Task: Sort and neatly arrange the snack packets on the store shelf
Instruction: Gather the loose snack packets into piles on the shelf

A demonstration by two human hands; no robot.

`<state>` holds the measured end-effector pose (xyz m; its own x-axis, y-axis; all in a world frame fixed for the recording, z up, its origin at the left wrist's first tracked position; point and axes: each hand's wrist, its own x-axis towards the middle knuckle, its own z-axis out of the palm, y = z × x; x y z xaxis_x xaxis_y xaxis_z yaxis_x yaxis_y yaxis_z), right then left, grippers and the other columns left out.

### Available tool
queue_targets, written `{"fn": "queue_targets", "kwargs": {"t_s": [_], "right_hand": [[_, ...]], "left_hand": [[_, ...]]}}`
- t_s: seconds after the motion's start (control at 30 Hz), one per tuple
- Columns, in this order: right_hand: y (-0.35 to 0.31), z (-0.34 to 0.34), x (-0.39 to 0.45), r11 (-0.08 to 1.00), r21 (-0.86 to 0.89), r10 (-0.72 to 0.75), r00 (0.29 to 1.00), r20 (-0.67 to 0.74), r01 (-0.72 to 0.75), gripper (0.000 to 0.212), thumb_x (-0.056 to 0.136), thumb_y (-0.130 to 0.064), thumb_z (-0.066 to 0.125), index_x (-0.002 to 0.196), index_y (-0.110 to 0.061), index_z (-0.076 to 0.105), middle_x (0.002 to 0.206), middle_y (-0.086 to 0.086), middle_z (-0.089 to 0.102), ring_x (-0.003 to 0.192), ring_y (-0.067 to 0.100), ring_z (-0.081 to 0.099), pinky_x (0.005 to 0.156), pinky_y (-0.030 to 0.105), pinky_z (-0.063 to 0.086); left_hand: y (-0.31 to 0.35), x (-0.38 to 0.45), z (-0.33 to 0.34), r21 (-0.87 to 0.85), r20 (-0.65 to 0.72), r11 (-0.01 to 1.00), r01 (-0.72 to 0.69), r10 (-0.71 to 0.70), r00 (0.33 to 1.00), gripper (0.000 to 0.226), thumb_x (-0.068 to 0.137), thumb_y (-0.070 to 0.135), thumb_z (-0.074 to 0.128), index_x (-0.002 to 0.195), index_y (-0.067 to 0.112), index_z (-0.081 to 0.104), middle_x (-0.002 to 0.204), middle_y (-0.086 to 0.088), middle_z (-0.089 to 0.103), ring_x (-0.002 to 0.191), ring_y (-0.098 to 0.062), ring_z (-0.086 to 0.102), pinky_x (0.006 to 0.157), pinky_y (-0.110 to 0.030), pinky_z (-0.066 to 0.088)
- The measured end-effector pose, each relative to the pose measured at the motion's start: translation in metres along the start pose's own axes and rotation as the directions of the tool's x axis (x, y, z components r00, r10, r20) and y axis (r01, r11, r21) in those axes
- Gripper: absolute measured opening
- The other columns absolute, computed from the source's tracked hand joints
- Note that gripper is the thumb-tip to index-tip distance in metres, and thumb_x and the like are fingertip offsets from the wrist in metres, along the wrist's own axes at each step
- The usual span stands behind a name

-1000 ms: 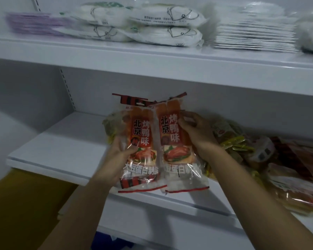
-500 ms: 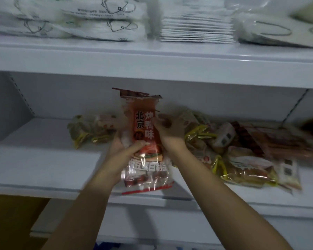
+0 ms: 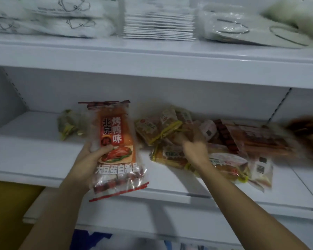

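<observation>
The orange packet [image 3: 116, 145] in my left hand [image 3: 90, 159] reads 北京烤鸭味 in white on its red panel, and 大豆蛋白制品 in white across the clear lower part. Print on the other packets on the shelf is too blurred to read.

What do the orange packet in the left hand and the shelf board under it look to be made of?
Orange packet: thin glossy plastic film, clear at its edges and lower part, with glare and wrinkles. Shelf board: probably white painted metal, judging by its smooth, even, matte surface and thin folded front lip; the material isn't certain.
</observation>
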<state>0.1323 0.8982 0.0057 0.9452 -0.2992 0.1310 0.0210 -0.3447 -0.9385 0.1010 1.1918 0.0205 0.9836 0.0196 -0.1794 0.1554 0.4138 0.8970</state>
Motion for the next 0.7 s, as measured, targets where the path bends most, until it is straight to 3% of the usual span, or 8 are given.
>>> {"fn": "queue_targets", "kwargs": {"t_s": [0.13,0.2,0.27,0.4,0.47,0.53,0.6,0.7], "right_hand": [[-0.012,-0.02,-0.029,0.957,0.29,-0.055,0.982,0.179,0.001,0.019,0.103,-0.03,0.058,0.121,-0.032,0.064,0.115,-0.016,0.07,0.109,0.01,0.067,0.088,0.032,0.058],[-0.014,-0.042,-0.041,0.922,0.388,-0.085,0.971,0.222,-0.008,0.026,0.103,-0.03,0.059,0.128,-0.023,0.062,0.116,-0.009,0.072,0.106,0.008,0.07,0.085,0.026,0.058],[-0.005,-0.071,-0.047,0.927,0.374,-0.068,0.971,0.23,-0.024,0.037,0.099,-0.037,0.065,0.132,-0.021,0.06,0.119,-0.003,0.073,0.106,0.013,0.072,0.09,0.033,0.059],[0.031,-0.151,-0.036,0.993,-0.051,-0.109,0.994,-0.023,0.108,0.03,0.101,-0.04,0.057,0.124,-0.021,0.065,0.114,-0.004,0.073,0.105,0.017,0.069,0.09,0.037,0.055],[0.055,-0.198,-0.016,0.886,-0.441,-0.207,0.973,-0.101,0.143,0.035,0.092,-0.028,0.065,0.124,-0.014,0.064,0.111,0.008,0.072,0.104,0.029,0.067,0.086,0.039,0.056],[0.08,-0.232,0.008,0.64,-0.753,-0.221,0.975,0.01,0.152,0.067,0.076,-0.025,0.078,0.137,-0.013,0.056,0.13,0.016,0.062,0.125,0.039,0.054,0.097,0.046,0.05],[0.096,-0.25,0.032,0.445,-0.875,-0.117,0.981,0.155,0.192,0.09,0.071,-0.037,0.082,0.15,-0.026,0.041,0.15,0.009,0.045,0.143,0.038,0.033,0.112,0.054,0.037],[0.099,-0.257,0.056,0.341,-0.91,-0.013,0.969,0.245,0.235,0.076,0.084,-0.041,0.074,0.15,-0.037,0.037,0.15,0.0,0.044,0.143,0.033,0.035,0.113,0.055,0.033]], "left_hand": [[-0.027,-0.017,0.059,0.039,0.092,0.999,0.038,-0.041,0.995,0.069,0.076,0.004,0.079,0.137,0.02,0.051,0.114,-0.026,0.072,0.101,-0.047,0.071,0.092,-0.064,0.053],[-0.043,-0.026,0.098,0.082,0.175,0.996,0.033,-0.047,0.983,0.071,0.073,0.006,0.086,0.133,0.022,0.053,0.118,-0.023,0.072,0.107,-0.045,0.07,0.098,-0.065,0.05],[-0.061,-0.036,0.14,0.105,0.205,0.994,0.017,-0.038,0.978,0.07,0.068,0.006,0.09,0.126,0.023,0.055,0.12,-0.021,0.071,0.106,-0.043,0.071,0.094,-0.06,0.054],[-0.094,-0.05,0.201,0.107,0.196,0.994,0.025,-0.045,0.979,0.072,0.059,0.014,0.09,0.121,0.025,0.055,0.117,-0.017,0.073,0.099,-0.036,0.075,0.082,-0.05,0.061],[-0.107,-0.051,0.22,0.073,0.184,0.992,0.098,-0.11,0.977,0.082,0.05,0.017,0.098,0.118,0.03,0.054,0.121,-0.02,0.071,0.101,-0.041,0.073,0.09,-0.06,0.057],[-0.114,-0.052,0.236,0.03,0.162,0.987,0.16,-0.162,0.973,0.081,0.051,0.014,0.097,0.117,0.03,0.052,0.119,-0.022,0.07,0.099,-0.043,0.073,0.091,-0.067,0.054],[-0.119,-0.049,0.248,0.018,0.154,0.979,0.203,-0.204,0.967,0.086,0.054,0.013,0.094,0.126,0.027,0.049,0.117,-0.021,0.072,0.1,-0.042,0.073,0.092,-0.068,0.053],[-0.123,-0.042,0.257,0.036,0.154,0.973,0.227,-0.23,0.961,0.1,0.056,0.013,0.096,0.141,0.025,0.044,0.119,-0.021,0.072,0.104,-0.043,0.072,0.094,-0.067,0.053]]}}
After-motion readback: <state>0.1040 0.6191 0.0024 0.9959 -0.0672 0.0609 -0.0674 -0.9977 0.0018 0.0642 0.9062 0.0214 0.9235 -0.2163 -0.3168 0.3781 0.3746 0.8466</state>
